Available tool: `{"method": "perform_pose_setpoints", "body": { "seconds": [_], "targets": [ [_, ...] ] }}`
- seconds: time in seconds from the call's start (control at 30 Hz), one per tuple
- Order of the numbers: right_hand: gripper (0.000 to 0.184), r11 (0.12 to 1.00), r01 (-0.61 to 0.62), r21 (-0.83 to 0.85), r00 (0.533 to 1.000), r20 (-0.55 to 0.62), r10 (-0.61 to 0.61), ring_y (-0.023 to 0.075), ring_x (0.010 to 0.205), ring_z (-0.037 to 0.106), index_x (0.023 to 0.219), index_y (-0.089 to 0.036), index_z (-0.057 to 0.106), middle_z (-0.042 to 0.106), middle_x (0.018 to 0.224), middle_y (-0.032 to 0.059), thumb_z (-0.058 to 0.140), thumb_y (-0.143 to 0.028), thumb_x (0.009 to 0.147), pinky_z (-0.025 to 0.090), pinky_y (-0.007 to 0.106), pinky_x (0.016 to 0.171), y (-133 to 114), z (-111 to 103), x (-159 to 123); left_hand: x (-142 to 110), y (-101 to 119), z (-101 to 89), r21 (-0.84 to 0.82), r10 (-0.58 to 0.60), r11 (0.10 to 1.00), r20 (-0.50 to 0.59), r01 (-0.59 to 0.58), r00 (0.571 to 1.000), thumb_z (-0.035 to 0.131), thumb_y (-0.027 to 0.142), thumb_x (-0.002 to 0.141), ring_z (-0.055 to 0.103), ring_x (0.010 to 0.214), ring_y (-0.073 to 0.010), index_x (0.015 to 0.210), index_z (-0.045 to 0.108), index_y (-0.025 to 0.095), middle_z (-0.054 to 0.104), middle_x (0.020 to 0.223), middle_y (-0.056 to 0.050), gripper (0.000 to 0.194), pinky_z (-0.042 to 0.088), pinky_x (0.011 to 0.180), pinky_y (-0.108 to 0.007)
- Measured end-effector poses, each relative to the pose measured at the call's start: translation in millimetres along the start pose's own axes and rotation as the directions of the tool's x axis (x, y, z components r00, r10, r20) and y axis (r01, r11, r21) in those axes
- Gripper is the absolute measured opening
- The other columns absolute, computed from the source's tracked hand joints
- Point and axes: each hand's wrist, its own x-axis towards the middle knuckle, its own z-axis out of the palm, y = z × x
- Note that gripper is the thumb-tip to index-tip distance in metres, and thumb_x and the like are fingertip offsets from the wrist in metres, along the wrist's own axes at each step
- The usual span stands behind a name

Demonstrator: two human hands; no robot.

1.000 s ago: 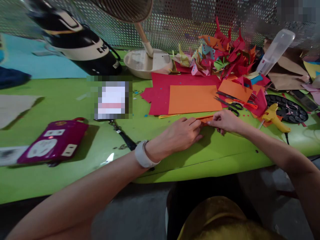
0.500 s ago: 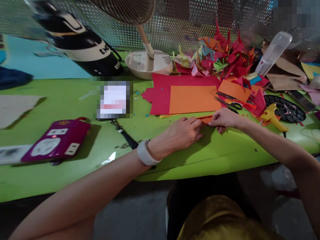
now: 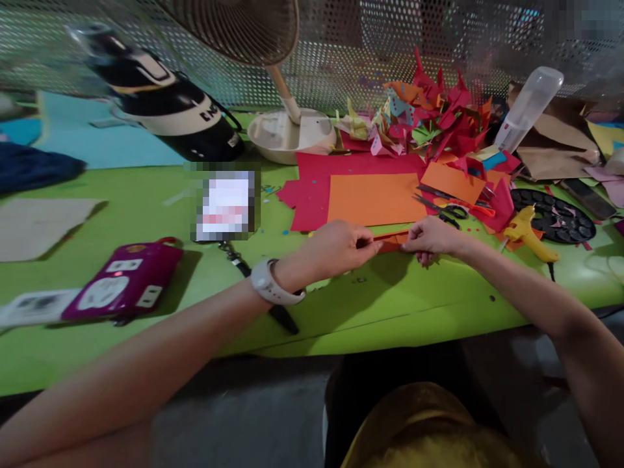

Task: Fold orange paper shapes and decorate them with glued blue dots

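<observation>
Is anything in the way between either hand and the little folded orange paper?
Nothing visible: the left hand and right hand both have fingertips on the folded orange paper. The scissors lie beyond the right hand, not between it and the paper.

Near three o'clock, the folded orange paper (image 3: pixel 391 243) has its ends covered by the left hand (image 3: pixel 334 250) and right hand (image 3: pixel 431 236). At eleven, the top edge cuts off the fan (image 3: pixel 238 29). Pixelation hides the pale card (image 3: pixel 225 201) toward half past nine; beyond it, the left edge crops a navy cloth (image 3: pixel 39 167).
</observation>
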Motion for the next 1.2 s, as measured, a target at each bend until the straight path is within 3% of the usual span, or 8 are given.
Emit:
{"method": "perform_pose_setpoints", "body": {
  "seconds": [0.1,0.2,0.47,0.8,0.97,1.2],
  "targets": [
    [0.026,1.0,0.0,0.0,1.0,-0.014,0.0,0.0078,0.036,0.058,0.063,-0.016,0.055,0.06,0.044,-0.0036,0.07,-0.02,0.084,0.045,0.014,0.037,-1,1,-1,12,9,0.9,-0.288,-0.165,0.922,0.313,0.259,0.935,0.053,0.044,0.09,0.057,0.042,-0.0132,0.059,0.053,0.019,0.06,0.051,-0.001,0.04,0.04,0.047,-0.023],
    [0.025,1.0,0.001,0.005,1.0,-0.012,-0.001,0.0087,0.039,0.06,0.065,-0.016,0.055,0.06,0.044,-0.0031,0.071,-0.021,0.084,0.046,0.014,0.038,-2,1,-2,23,11,5.1,-0.369,-0.174,0.862,0.429,0.348,0.886,0.056,0.049,0.088,0.054,0.037,-0.0115,0.055,0.053,0.018,0.059,0.047,-0.001,0.045,0.038,0.044,-0.022],
    [0.025,1.0,0.014,0.002,1.0,-0.011,-0.014,0.0091,0.04,0.062,0.065,-0.016,0.054,0.059,0.044,-0.0038,0.067,-0.017,0.086,0.046,0.014,0.039,-3,2,-1,30,3,8.9,-0.425,-0.137,0.831,0.467,0.358,0.874,0.063,0.061,0.08,0.053,0.037,-0.011,0.051,0.058,0.018,0.057,0.041,-0.001,0.052,0.036,0.042,-0.021],
    [0.028,1.0,0.014,-0.025,1.0,-0.011,-0.014,0.0089,0.038,0.059,0.063,-0.016,0.053,0.059,0.042,-0.0033,0.068,-0.019,0.087,0.046,0.014,0.038,-4,1,-3,30,-5,11.2,-0.408,-0.158,0.827,0.491,0.386,0.857,0.06,0.051,0.086,0.047,0.035,-0.0108,0.053,0.061,0.018,0.054,0.038,-0.002,0.047,0.033,0.041,-0.022],
    [0.031,1.0,0.026,-0.012,1.0,-0.016,-0.027,0.0088,0.037,0.059,0.062,-0.017,0.053,0.059,0.042,-0.0033,0.077,-0.027,0.079,0.045,0.014,0.037,0,1,1,23,-11,8.5,-0.439,-0.166,0.809,0.467,0.391,0.868,0.061,0.048,0.087,0.045,0.035,-0.0089,0.052,0.06,0.017,0.055,0.039,-0.001,0.046,0.03,0.039,-0.021],
    [0.027,0.997,0.069,-0.035,0.998,-0.006,-0.069,0.0083,0.037,0.058,0.065,-0.016,0.056,0.061,0.045,-0.0032,0.074,-0.027,0.082,0.045,0.015,0.037,2,0,-3,15,4,7.7,-0.412,-0.195,0.822,0.443,0.392,0.875,0.056,0.047,0.091,0.045,0.034,-0.0086,0.053,0.059,0.017,0.056,0.04,-0.001,0.048,0.031,0.04,-0.021]
  ]
}}
